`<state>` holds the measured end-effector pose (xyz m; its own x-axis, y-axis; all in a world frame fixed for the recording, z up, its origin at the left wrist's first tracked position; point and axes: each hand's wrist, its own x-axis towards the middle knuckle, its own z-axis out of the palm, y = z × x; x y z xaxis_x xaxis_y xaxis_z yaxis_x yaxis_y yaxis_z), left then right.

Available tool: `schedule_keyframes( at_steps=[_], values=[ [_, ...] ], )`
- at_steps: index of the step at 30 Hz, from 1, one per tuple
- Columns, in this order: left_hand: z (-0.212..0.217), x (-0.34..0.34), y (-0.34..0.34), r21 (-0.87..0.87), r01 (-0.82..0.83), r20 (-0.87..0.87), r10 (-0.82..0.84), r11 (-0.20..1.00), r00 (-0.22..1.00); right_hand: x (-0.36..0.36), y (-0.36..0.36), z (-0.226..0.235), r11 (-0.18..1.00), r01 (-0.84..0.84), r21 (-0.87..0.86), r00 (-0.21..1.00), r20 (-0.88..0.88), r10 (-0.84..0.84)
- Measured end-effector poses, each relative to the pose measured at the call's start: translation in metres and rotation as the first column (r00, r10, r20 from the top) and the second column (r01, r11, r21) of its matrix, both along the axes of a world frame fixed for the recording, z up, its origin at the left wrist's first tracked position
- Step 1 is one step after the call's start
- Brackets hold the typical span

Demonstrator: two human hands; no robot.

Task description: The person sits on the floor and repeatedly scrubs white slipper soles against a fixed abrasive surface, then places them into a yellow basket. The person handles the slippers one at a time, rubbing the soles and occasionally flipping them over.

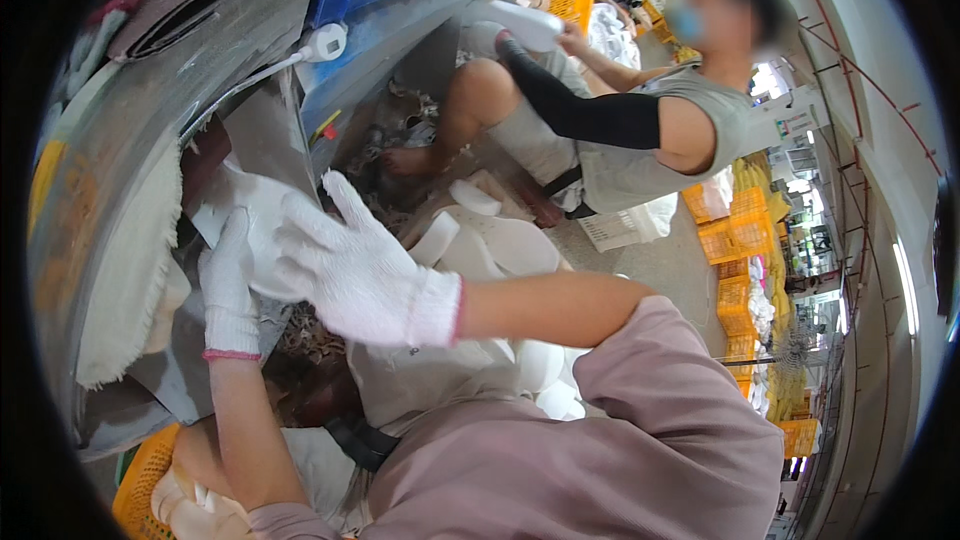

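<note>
A white foam sole-shaped piece [246,208] is held out at the machine on the left. My left hand [229,280], in a white knit glove with a pink cuff, grips its near edge, thumb pointing up along it. Over the right side of the piece lies my right hand [355,270], gloved the same way, its fingers stretched and the thumb spread apart. The piece's far end reaches a dark gap in the machine, where I cannot make out what it touches. Beside my right forearm, white sole-shaped pieces [510,243] are heaped up.
The grey machine housing [245,25] carries a lamp-like white head [323,42] on an arm. A frayed cloth [130,290] hangs at left. Across from me a seated co-worker [640,130] holds a white sole. Yellow crates [735,230] line the right; scraps lie below.
</note>
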<state>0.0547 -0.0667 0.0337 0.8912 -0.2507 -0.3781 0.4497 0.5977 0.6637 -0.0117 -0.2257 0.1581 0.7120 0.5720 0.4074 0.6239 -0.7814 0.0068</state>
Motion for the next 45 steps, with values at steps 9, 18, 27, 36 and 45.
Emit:
schedule_keyframes(
  at_steps=[9,18,27,36,45],
  values=[
    [0.003,-0.064,0.058,-0.438,-0.469,-0.266,0.388,0.766,0.882,-0.068,0.055,-0.035,0.983,-0.181,-0.033,0.962,-0.214,0.170],
    [-0.004,-0.036,0.077,-0.222,-0.339,0.073,0.362,0.914,0.929,-0.036,0.098,-0.044,0.934,-0.099,0.342,0.993,-0.025,0.115],
    [-0.010,-0.044,0.076,-0.571,-0.143,-0.124,0.087,0.808,0.988,-0.004,0.116,-0.015,0.922,0.246,0.297,0.523,-0.842,0.132],
    [0.016,-0.045,0.074,-0.529,-0.336,-0.155,0.301,0.779,0.941,-0.030,0.113,-0.004,0.899,0.263,0.349,0.453,-0.868,0.205],
    [-0.066,-0.016,0.073,0.120,-0.572,0.501,0.448,0.811,0.740,-0.028,0.117,-0.020,0.989,-0.093,0.116,0.984,-0.143,0.110]
  ],
)
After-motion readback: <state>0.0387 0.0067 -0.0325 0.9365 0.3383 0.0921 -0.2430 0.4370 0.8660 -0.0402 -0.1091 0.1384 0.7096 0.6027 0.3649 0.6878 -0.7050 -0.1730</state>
